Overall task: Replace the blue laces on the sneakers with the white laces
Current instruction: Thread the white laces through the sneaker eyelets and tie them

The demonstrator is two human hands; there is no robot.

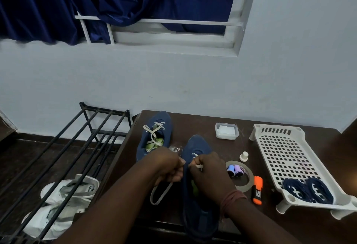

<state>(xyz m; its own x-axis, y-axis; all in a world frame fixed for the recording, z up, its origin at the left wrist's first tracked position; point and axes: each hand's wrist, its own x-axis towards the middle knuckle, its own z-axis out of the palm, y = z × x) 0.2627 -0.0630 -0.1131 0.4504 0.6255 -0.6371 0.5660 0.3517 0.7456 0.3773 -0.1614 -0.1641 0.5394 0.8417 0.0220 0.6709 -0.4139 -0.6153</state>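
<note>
The near sneaker [197, 176] lies on the brown table [270, 224], toe pointing away. Above it, the left hand [168, 166] and right hand [210, 174] each pinch the white lace [160, 195], fingers curled. The far sneaker [154, 137] carries white lacing. 2 blue laces [307, 189] rest in the white basket [280, 147].

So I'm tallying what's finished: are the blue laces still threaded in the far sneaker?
No, the far sneaker carries white laces, and the blue laces lie bundled on the white rack.
</note>
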